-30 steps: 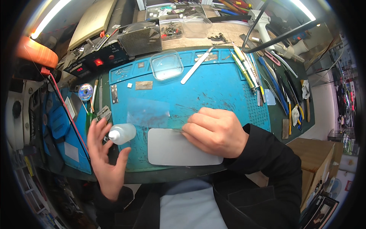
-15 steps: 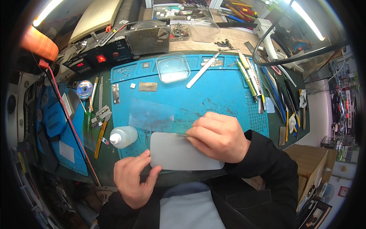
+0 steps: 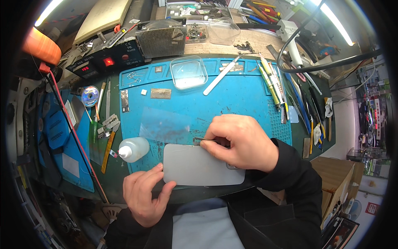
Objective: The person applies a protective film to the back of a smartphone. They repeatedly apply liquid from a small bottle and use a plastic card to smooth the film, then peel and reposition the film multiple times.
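A grey phone [image 3: 199,170] lies flat with its plain back up, rounded corners showing; part of a dark camera area peeks out beneath my right hand. My left hand [image 3: 145,191] grips its left end, fingertips and thumb at the edge and lower corner. In my right hand [image 3: 242,139], fingers are pinched round a thin dark metal blade [image 3: 203,139], whose tip points left just above the phone's far edge. A clear plastic film [image 3: 163,124] lies just beyond the phone. Left of the film stands a white squeeze bottle [image 3: 134,149] with a pointed cap.
The blue work mat [image 3: 232,103] carries a clear square dish [image 3: 188,72], a white pen-like tool [image 3: 222,79] and a flat metal blade [image 3: 161,93]. Several tweezers and drivers [image 3: 304,103] lie at right. A solder spool [image 3: 90,96] and yellow cutter [image 3: 108,152] sit left.
My right hand has lifted and shifted slightly right, away from the phone's far edge, so the blade now shows. My left hand stays at the phone's left end.
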Action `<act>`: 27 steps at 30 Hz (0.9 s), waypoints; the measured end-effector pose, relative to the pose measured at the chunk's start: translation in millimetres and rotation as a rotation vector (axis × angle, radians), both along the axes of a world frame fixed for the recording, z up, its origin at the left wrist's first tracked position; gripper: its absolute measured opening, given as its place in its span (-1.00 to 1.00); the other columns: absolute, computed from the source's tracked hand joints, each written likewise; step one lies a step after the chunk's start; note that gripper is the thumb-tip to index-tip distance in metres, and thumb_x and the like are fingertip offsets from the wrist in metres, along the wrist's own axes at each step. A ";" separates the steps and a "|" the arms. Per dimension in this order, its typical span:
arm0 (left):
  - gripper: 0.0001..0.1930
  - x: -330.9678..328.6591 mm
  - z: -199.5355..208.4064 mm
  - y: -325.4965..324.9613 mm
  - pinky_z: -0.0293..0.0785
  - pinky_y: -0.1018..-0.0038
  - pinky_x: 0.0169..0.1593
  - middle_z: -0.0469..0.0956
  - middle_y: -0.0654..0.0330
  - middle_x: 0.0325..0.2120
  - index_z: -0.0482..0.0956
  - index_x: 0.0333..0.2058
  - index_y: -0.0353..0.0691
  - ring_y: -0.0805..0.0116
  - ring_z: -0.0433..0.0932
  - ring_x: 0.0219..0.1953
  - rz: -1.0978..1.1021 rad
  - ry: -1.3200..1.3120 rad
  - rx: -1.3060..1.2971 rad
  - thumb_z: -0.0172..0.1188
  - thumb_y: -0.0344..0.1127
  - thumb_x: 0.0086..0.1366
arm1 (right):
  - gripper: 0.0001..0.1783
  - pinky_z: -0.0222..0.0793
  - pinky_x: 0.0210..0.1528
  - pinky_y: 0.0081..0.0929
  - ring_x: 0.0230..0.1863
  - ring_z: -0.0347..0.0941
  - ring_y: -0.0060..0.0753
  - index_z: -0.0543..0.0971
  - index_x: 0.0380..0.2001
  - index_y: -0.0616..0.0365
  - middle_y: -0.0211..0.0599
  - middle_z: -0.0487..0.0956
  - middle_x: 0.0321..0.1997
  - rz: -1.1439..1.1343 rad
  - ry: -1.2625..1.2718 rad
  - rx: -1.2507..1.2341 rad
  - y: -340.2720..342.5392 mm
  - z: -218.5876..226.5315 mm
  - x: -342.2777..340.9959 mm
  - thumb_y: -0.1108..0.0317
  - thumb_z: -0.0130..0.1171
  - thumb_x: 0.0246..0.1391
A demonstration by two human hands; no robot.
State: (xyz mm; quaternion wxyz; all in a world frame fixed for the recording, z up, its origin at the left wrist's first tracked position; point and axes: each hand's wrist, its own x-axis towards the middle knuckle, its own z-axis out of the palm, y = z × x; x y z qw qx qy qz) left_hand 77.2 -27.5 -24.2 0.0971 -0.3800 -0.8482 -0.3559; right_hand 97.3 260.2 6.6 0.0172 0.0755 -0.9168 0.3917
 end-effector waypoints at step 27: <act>-0.55 0.4 -1.9 -0.5 0.51 0.33 -0.13 0.77 0.10 -0.04 0.63 -0.08 -0.26 0.14 0.60 -0.21 -0.008 0.014 0.003 0.63 -0.35 0.10 | -0.86 0.50 -0.35 -0.20 -0.33 0.59 -0.11 0.67 -0.38 0.03 -0.33 0.59 -0.40 0.010 0.015 0.102 3.4 0.3 2.4 0.24 0.36 0.18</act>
